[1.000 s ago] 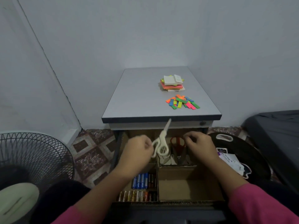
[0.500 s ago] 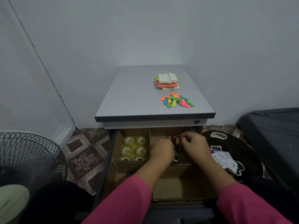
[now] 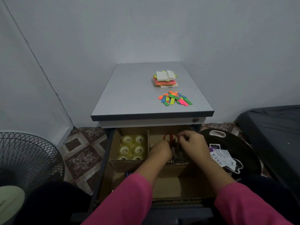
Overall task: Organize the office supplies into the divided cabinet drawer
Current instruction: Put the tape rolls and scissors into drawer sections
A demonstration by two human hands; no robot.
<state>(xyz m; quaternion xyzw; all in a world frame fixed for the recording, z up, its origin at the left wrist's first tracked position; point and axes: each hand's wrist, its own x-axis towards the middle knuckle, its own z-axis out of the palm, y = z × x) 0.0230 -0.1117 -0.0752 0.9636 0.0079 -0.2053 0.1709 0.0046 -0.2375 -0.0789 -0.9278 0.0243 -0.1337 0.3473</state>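
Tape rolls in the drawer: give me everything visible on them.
The tape rolls look like clear, yellowish tape on pale cores. Six show, lying flat with holes up, packed in two columns. They fill the back-left cardboard compartment of the open drawer. Neither hand touches them; the left hand is in the next compartment.

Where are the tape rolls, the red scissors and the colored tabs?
tape rolls (image 3: 131, 147), head view, on the top of the middle rolls.
red scissors (image 3: 167, 137), head view, on the left handle ring.
colored tabs (image 3: 174, 99), head view, on the middle of the pile.
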